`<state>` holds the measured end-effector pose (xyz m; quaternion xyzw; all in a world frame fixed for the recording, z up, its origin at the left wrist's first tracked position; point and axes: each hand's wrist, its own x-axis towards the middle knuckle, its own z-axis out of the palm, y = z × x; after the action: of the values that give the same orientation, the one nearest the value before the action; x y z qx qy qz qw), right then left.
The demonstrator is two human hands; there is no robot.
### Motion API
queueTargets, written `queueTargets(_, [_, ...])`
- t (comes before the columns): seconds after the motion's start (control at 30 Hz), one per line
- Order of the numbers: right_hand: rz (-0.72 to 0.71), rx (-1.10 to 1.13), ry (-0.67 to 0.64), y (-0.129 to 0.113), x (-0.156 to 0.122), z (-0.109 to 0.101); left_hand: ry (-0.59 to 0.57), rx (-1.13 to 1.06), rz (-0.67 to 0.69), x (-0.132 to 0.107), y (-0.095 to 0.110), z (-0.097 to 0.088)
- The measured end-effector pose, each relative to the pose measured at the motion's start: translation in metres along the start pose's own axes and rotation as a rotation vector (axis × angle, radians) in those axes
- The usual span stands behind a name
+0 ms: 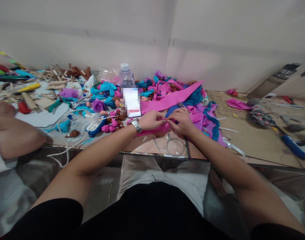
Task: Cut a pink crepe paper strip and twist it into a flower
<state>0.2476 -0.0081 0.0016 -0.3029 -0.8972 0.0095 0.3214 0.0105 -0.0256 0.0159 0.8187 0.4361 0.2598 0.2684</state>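
Note:
My left hand (151, 120), a metal watch on its wrist, and my right hand (181, 120) meet over the table's front edge. Both pinch the same pink strip of crepe paper (152, 130), which lies flat under them. A long pink paper band (171, 98) stretches away behind my hands towards the back right. Blue and purple paper scraps (209, 121) lie just right of my right hand. Small rolled paper flowers (110, 126) in pink and brown sit left of my left hand.
A clear water bottle (126, 75) and a phone (132, 101) stand behind my hands. A ring of clear tape (174, 146) lies at the table edge. Another person's arm (15, 136) rests at the left. Wooden sticks and paper litter the left; tools lie at the right.

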Motion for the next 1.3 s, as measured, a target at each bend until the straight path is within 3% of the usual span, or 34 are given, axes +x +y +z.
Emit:
queueTargets(0.4, [-0.041, -0.025, 0.01, -0.004, 0.0, -0.002, -0.112, -0.316, -0.06, 0.006, -0.013, 0.002])
queueTargets(0.97, [-0.108, -0.054, 0.047, 0.001, -0.002, -0.003, -0.081, -0.35, -0.209, 0.005, -0.008, -0.001])
queueTargets(1.3, [-0.113, -0.078, 0.022, -0.002, -0.001, -0.002, -0.042, -0.319, -0.167, 0.005, -0.013, 0.005])
